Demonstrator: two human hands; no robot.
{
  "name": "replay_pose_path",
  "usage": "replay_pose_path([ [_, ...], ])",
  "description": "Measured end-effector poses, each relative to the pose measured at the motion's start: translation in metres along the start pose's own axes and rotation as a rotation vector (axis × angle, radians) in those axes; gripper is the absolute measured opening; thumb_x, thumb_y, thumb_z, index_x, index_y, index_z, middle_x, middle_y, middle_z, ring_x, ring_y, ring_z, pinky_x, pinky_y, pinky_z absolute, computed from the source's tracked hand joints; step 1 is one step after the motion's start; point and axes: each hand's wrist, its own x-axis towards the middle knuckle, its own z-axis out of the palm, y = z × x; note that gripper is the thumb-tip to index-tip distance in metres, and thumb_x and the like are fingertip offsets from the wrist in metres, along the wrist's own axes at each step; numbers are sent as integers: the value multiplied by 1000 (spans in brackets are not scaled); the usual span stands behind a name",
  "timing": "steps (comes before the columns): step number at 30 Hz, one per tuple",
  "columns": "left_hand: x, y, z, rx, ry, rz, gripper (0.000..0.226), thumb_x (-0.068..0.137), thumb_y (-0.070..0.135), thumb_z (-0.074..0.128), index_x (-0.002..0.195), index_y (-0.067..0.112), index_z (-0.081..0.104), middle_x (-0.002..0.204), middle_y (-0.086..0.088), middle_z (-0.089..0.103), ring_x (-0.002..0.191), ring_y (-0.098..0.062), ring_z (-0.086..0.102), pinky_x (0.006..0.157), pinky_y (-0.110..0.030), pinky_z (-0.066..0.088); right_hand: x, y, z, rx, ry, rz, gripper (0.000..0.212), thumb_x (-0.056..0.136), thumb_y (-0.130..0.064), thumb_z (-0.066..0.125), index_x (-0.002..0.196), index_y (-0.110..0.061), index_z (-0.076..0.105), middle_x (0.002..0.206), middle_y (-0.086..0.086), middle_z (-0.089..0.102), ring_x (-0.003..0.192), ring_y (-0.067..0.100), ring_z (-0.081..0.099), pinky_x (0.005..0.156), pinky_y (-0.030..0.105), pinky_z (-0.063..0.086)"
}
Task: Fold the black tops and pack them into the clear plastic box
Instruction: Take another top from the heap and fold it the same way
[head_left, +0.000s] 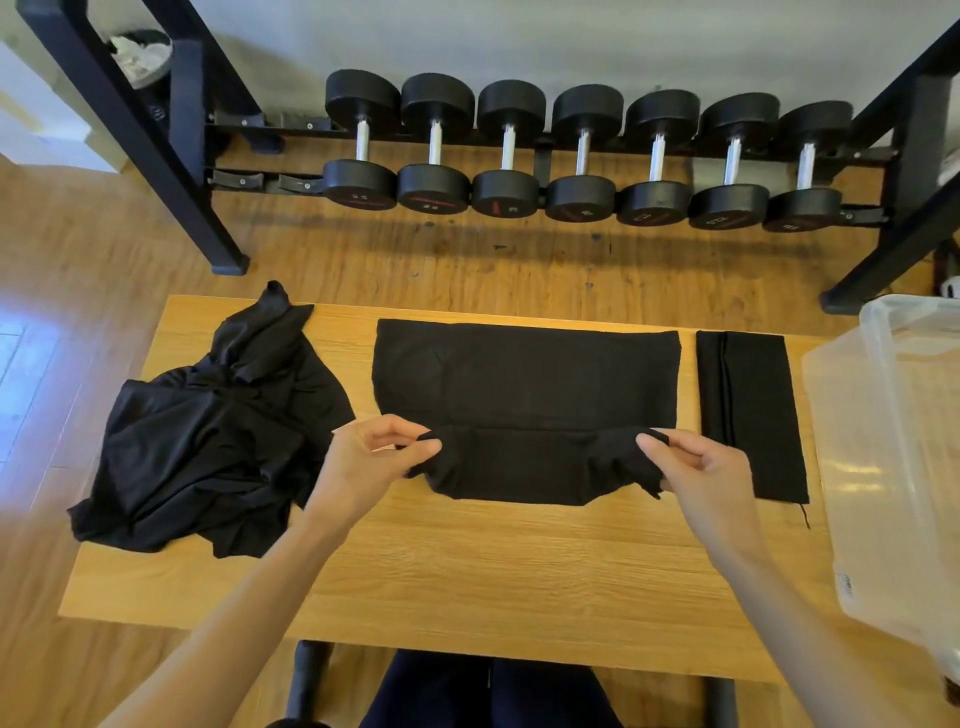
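Dark trousers (491, 696) at bottom edge, knees under the near rim of the wooden table (467, 571). Both forearms reaching up over it.

Left hand (371, 452) pinching the near-left corner of the black top (524, 379) in mid-table; right hand (696, 462) pinching the near-right corner. Near hem lifted and partly doubled toward the far edge, sagging between the two pinches. Far half flat, edges fairly square.

Step in hand, by judgement: folding near half over far half. Best done by keeping the two corners level and the hem taut, carrying it straight across to meet the far edge, then laying down and smoothing outward from the centre. Thin fabric, likely to bunch if one corner leads.

Folded black top (748, 410) lying as a narrow strip just right of the work piece, apart from it. Crumpled heap of black tops (218, 441) on the left, spilling over the table edge. Clear plastic box (893, 467) at far right, nothing visible inside; packing not yet begun.

Table pale wood-grain, on a wood-plank floor (78, 270). Beyond it, a black rack (197, 171) carrying a row of dumbbells (582, 156) against a grey wall.
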Motion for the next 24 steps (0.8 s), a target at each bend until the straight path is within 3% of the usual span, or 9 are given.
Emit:
replay_pose_path([
  [2, -8, 8, 16, 9, 22, 41, 8, 80, 23, 80, 86, 21, 75, 85, 6, 73, 80, 1, 66, 70, -9, 47, -9, -3, 11, 12, 12, -30, 13, 89, -21, 68, 96, -30, 73, 78, -18, 73, 84, -5, 67, 77, 18, 55],
  [4, -17, 15, 33, -3, 31, 80, 6, 79, 22, 80, 82, 23, 75, 78, 9, 71, 75, 6, 65, 65, -3, 44, -16, -6, 22, 15, 12, -54, 19, 89, -22, 69, 107, -20, 74, 88, -14, 75, 88, -3, 67, 82, 17, 54],
  [9, -34, 20, 66, -82, 21, 183, 8, 80, 19, 80, 84, 24, 75, 74, 13, 72, 75, -1, 70, 69, -6, 47, -34, -11, 46, 3, -29, -101, 23, 94, -24, 62, 114, -19, 72, 98, -12, 73, 96, -5, 65, 86, 17, 52],
  [14, -47, 18, 87, -155, 12, 226, 11, 83, 15, 77, 90, 22, 75, 80, 12, 74, 78, -2, 71, 72, -14, 51, -51, -14, 59, 38, -37, -135, 19, 95, -20, 61, 110, -26, 71, 91, -16, 73, 90, -6, 65, 78, 11, 49],
  [18, -54, 14, 93, -166, 2, 276, 15, 85, 13, 74, 97, 21, 75, 91, 6, 73, 86, -4, 71, 76, -14, 52, -57, -11, 65, 96, -43, -113, 20, 95, -24, 62, 108, -18, 75, 80, -9, 74, 81, 5, 68, 71, 22, 51],
  [21, -56, 10, 95, -130, 11, 320, 17, 84, 15, 75, 100, 19, 76, 92, 12, 71, 89, -3, 70, 79, -15, 53, -61, -13, 67, 136, -40, -116, 16, 95, -24, 61, 101, -26, 76, 76, -2, 73, 76, 16, 68, 71, 32, 55],
  [24, -58, 9, 96, -111, 47, 308, 16, 82, 18, 77, 98, 20, 77, 89, 15, 73, 87, -1, 70, 75, -11, 50, -64, -13, 71, 148, -45, -116, 18, 97, -23, 58, 97, -30, 75, 70, 1, 70, 71, 18, 66, 69, 34, 54],
])
